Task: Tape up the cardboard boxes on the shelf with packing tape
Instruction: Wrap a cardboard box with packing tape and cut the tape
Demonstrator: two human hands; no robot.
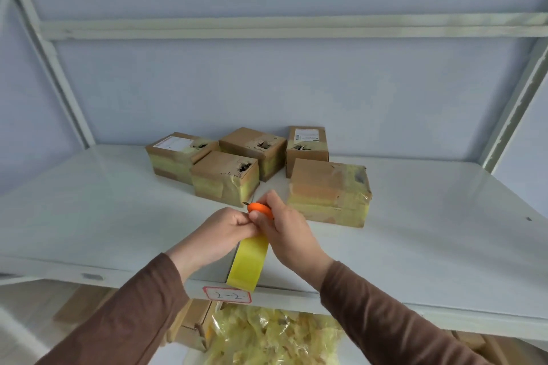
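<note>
Several small cardboard boxes wrapped in yellowish tape stand on the white shelf; the nearest ones are a square box and a larger box on the right. In front of them my left hand pinches the top of a roll of yellow packing tape, which hangs over the shelf's front edge. My right hand touches the left one and grips an orange utility knife, blade tip pointing left. Where the tape's loose end lies is hidden by my fingers.
Three more taped boxes sit at the back by the wall. A metal beam runs overhead and slanted uprights flank both sides. A label marks the shelf edge. Below lie crumpled yellow tape scraps and cardboard.
</note>
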